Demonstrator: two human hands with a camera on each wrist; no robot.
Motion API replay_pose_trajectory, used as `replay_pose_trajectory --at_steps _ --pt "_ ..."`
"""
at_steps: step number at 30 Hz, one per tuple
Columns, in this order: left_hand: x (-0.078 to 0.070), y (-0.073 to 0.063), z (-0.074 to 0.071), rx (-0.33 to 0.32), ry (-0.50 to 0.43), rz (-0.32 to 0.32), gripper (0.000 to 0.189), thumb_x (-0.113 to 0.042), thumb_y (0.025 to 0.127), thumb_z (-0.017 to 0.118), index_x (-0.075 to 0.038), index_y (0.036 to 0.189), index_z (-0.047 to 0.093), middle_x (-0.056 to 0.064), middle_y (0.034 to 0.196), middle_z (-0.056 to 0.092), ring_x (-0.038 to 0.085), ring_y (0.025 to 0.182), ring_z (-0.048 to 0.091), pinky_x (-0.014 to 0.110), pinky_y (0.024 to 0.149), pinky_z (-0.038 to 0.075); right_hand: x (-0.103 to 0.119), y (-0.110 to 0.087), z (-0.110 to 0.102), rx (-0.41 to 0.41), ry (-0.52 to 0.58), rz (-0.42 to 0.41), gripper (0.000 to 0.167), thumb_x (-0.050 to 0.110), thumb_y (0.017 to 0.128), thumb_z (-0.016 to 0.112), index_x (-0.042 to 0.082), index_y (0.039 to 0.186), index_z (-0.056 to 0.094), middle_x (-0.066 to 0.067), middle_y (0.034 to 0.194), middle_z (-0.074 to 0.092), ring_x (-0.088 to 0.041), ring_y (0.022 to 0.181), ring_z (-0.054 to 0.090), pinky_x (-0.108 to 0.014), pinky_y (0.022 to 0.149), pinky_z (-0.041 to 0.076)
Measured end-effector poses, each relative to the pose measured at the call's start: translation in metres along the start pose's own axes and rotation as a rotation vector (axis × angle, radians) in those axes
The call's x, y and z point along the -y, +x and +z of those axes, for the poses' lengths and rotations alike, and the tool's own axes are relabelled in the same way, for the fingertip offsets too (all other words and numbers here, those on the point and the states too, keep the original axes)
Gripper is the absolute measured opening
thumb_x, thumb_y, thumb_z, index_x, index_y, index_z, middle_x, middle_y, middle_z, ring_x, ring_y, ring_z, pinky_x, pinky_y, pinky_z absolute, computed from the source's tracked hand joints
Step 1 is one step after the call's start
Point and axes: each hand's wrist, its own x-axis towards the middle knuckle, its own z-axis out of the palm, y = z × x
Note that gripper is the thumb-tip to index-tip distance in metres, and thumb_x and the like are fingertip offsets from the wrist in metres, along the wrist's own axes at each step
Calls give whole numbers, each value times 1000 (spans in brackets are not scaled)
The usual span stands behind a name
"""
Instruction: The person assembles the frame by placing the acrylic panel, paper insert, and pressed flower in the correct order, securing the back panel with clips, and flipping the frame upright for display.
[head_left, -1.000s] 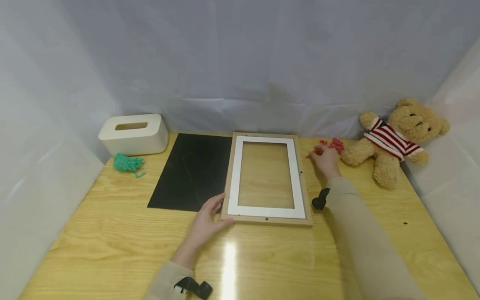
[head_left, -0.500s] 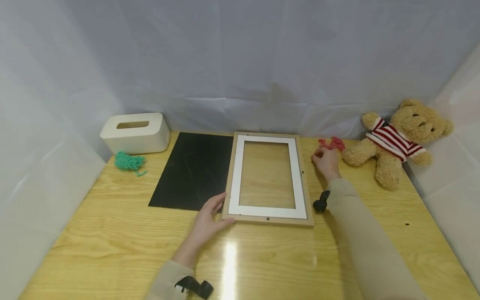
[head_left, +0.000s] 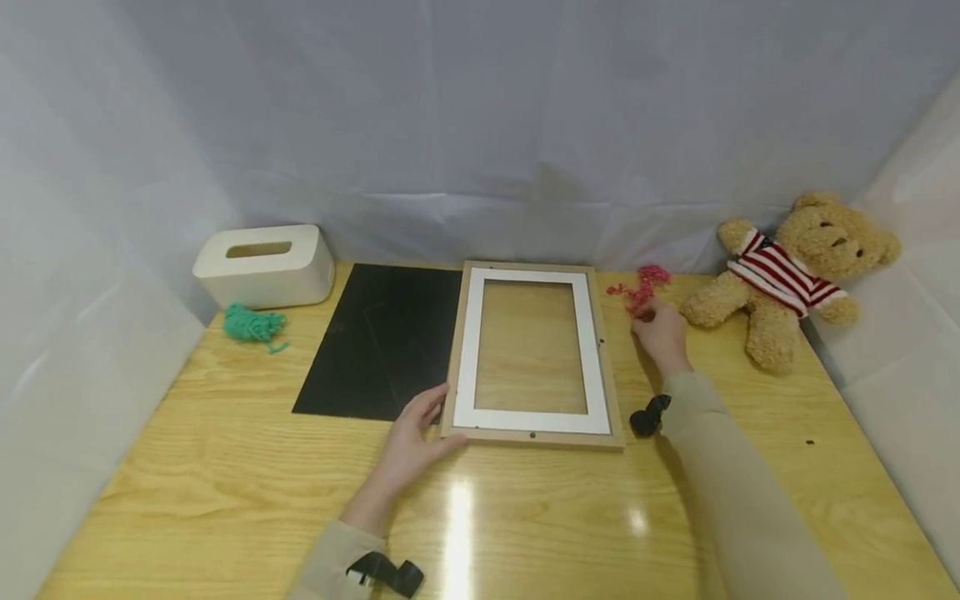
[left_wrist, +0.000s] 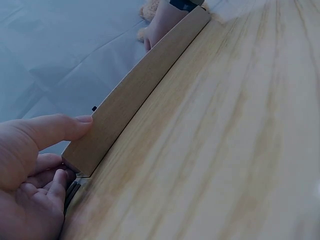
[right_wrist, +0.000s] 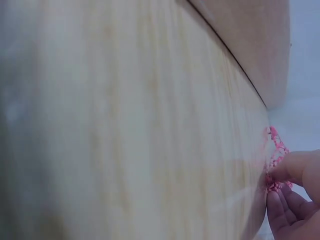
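My left hand [head_left: 411,442] holds the near left corner of a wooden picture frame [head_left: 534,442]. In the left wrist view its thumb [left_wrist: 70,126] presses the frame's near side, with the fingers curled at the corner. A white mat [head_left: 596,367] lies within the frame, around a see-through middle. Right of the frame, my right hand [head_left: 662,335] pinches a sprig of small pink flowers [head_left: 643,287]. The right wrist view has the sprig [right_wrist: 275,155] between thumb and fingers, low by the tabletop; its pinched end is hidden.
A black backing board [head_left: 382,342] lies against the frame's left side. Behind it to the left are a white tissue box [head_left: 270,279] and a green yarn bundle [head_left: 253,323]. A teddy bear [head_left: 787,279] leans at the back right. White sheeting [head_left: 480,125] encloses the wooden table [head_left: 225,483].
My right hand has shifted slightly right and toward me. The pink sprig has turned and moved left, its blossoms now spreading beyond the fingertips. My left hand and the frame stay put.
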Motion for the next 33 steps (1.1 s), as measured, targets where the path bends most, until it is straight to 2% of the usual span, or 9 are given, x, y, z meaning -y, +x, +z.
replay_pose_trajectory --at_steps 5,11,15,18,22,26,29,33 --pt "-3 0 -1 8 13 -15 72 2 74 80 5 137 45 23 141 40 37 129 42 34 107 35 -2 -7 -5 11 10 10 10 0 86 60 -5 91 66 -23 90 65 -35 84 59 -45 74 47" --pt "-4 2 -1 5 28 -51 72 3 74 79 5 138 44 23 141 39 37 130 40 34 108 34 -2 -18 -9 58 37 39 11 1 85 61 -3 92 68 -21 93 66 -32 81 59 -35 66 47" --pt "-3 4 0 2 40 -47 71 7 74 77 9 137 43 27 140 39 40 129 40 38 108 33 -1 -24 -12 31 39 38 12 1 83 62 -4 91 68 -21 88 65 -30 76 58 -33 63 46" --pt "-3 3 0 7 44 -49 72 5 74 78 7 137 44 25 141 39 39 130 40 36 107 34 -2 -26 -12 10 31 28 11 0 81 63 -4 90 68 -20 84 65 -29 74 58 -32 62 45" --pt "-4 1 -1 12 40 -53 73 2 74 80 4 138 45 22 142 40 35 130 41 31 107 34 -4 -27 -11 2 30 2 13 4 82 67 -6 91 68 -21 86 66 -32 77 59 -35 66 45" --pt "-7 0 1 7 40 -50 73 6 73 79 8 137 43 25 142 39 38 130 40 35 108 33 -5 -25 -8 -6 17 -12 20 10 84 73 -7 93 69 -23 91 67 -36 84 61 -43 75 48" --pt "-8 0 1 5 40 -49 73 8 73 78 10 137 42 27 141 38 40 130 39 38 109 32 -4 -25 -8 -19 0 8 18 10 85 72 -6 93 70 -23 92 68 -37 87 62 -47 79 48" --pt "-7 0 1 7 49 -51 73 4 74 79 7 138 43 24 142 39 37 130 41 33 108 33 -2 -25 -9 -24 -8 35 14 8 86 68 -5 92 72 -22 91 68 -37 86 62 -48 79 49"
